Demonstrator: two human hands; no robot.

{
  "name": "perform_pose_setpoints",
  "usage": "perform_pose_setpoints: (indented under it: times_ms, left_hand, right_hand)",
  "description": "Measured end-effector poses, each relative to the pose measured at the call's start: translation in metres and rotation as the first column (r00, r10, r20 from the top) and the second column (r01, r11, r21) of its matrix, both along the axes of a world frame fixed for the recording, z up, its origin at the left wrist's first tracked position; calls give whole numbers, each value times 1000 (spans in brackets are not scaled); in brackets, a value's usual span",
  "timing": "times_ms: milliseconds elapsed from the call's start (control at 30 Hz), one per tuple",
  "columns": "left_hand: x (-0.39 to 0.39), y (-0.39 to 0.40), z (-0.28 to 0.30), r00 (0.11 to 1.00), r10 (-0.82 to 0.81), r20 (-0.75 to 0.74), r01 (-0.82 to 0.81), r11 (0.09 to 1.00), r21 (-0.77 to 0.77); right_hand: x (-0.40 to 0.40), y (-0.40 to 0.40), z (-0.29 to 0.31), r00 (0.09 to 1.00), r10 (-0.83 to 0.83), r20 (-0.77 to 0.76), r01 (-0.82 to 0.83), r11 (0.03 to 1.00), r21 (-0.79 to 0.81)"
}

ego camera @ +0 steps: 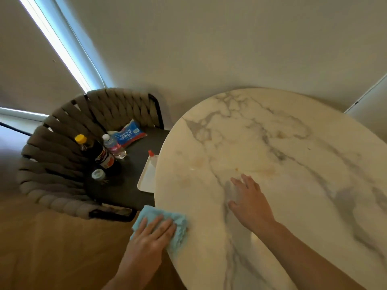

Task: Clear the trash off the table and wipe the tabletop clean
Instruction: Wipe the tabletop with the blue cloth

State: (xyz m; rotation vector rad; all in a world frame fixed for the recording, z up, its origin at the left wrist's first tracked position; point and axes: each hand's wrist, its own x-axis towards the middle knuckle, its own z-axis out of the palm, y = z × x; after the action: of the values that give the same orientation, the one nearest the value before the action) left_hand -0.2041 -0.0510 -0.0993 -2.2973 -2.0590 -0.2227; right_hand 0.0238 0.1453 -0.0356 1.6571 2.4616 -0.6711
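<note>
A round white marble table [293, 126] fills the right side of the view. Faint yellowish stains and small crumbs [236, 169] mark its middle. My left hand [150, 235] lies flat with straight fingers on a folded light-blue cloth [180, 229], pressing it onto the table's left edge, where part of the cloth overhangs. My right hand [249, 197] rests palm down on the tabletop with fingers spread, holding nothing, a little right of the cloth.
A woven grey chair [62, 164] stands left of the table. On its dark seat are a dark bottle with a yellow cap [98, 153], a water bottle [114, 146], a blue salt bag [129, 133], a small jar [98, 174] and a white tray [147, 176] with a red-capped bottle [152, 158]. Wooden floor lies below.
</note>
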Motion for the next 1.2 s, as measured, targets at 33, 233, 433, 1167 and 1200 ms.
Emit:
perform_pose_setpoints:
  times_ms: [33, 233, 433, 1167, 1200]
  left_hand:
    - [1, 22, 9, 994, 105, 1, -105, 994, -11]
    - [54, 94, 23, 976, 209, 62, -208, 978, -19]
    - [25, 48, 14, 992, 83, 90, -86, 996, 22]
    - [77, 196, 14, 955, 244, 168, -233, 969, -85]
    - [79, 173, 11, 979, 149, 140, -140, 988, -69]
  right_hand:
    - [-2, 6, -1, 1000, 7, 7, -7, 1000, 7]
    - [-11, 29, -4, 1000, -22, 15, 21, 1000, 13]
    - [21, 49, 3, 993, -119, -8, 119, 992, -31]
    - [59, 67, -11, 990, -130, 57, 131, 991, -15]
    - [58, 67, -11, 990, -123, 67, 124, 992, -6]
